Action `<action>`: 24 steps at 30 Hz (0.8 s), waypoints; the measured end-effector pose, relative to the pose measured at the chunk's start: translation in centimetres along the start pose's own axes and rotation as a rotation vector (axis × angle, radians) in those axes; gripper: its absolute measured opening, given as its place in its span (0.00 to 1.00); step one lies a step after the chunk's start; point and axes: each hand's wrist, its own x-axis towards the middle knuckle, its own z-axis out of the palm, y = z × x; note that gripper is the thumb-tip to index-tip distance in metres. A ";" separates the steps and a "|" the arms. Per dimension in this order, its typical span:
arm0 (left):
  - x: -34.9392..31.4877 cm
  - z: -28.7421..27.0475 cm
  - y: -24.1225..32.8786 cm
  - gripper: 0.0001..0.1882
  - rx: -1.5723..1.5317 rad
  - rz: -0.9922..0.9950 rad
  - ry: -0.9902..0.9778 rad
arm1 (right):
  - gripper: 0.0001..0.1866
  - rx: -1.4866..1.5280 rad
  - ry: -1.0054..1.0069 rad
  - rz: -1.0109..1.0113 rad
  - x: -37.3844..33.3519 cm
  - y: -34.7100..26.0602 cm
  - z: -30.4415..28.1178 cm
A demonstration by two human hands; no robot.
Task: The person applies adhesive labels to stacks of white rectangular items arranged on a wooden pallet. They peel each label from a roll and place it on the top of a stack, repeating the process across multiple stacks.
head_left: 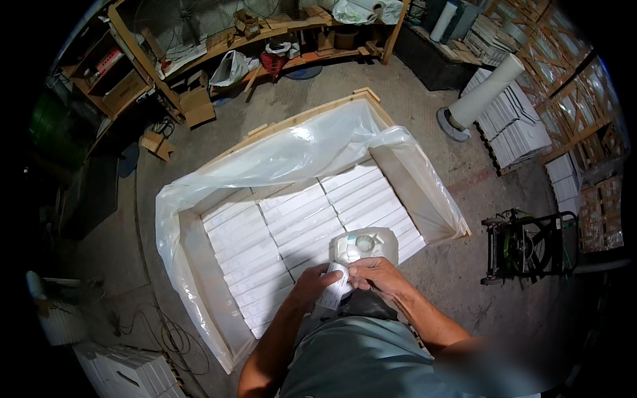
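Low in the middle of the frame, both hands meet over a small white paper slip or packet (334,286), held just above the near edge of a large wooden crate lined with clear plastic sheeting (219,318). The left hand (312,284) has its fingers curled shut around the lower part of the slip, while the right hand (377,273) pinches its upper end with closed fingers. Just beyond the hands, touching the right one from above in the picture, a translucent white plastic jug with a round cap (365,244) rests on the crate's contents. Those contents are long flat white boxes laid in tight rows (292,229), filling the crate floor from the centre toward the lower left. The loose plastic liner billows up along the far wall, toward the upper middle of the frame.

At the right edge stands a dark wheeled cart carrying a green coil (529,245). In the upper right, an upright white roll on a round base (483,94) stands beside stacks of white boxes on a pallet (514,126). Across the top left runs cluttered wooden shelving (199,40). Concrete floor (431,159) surrounds the crate.
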 end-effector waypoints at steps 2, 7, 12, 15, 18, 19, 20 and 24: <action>-0.2 0.2 0.3 0.25 0.017 -0.007 0.014 | 0.13 0.007 -0.002 -0.004 0.0 0.1 -0.1; -0.1 0.4 0.3 0.27 0.042 -0.008 0.031 | 0.12 -0.010 0.025 -0.010 -0.2 -0.1 0.1; -0.5 0.9 1.1 0.30 0.133 0.004 0.059 | 0.10 -0.260 0.089 -0.057 -0.3 -0.1 0.3; -0.3 0.6 0.9 0.24 0.216 -0.019 0.049 | 0.09 -0.412 0.112 -0.150 0.0 0.4 0.3; -0.2 1.0 0.9 0.25 0.366 0.042 0.069 | 0.09 -0.592 0.165 -0.266 -0.2 1.1 0.4; 0.0 1.1 0.7 0.24 0.430 0.075 0.088 | 0.09 -0.664 0.190 -0.307 -0.2 1.2 0.6; 0.3 1.1 0.2 0.24 0.494 0.108 0.107 | 0.08 -0.742 0.219 -0.309 -0.3 1.2 0.8; 1.1 1.2 -1.0 0.24 0.530 0.258 0.108 | 0.07 -0.983 0.308 -0.362 -0.7 0.8 1.8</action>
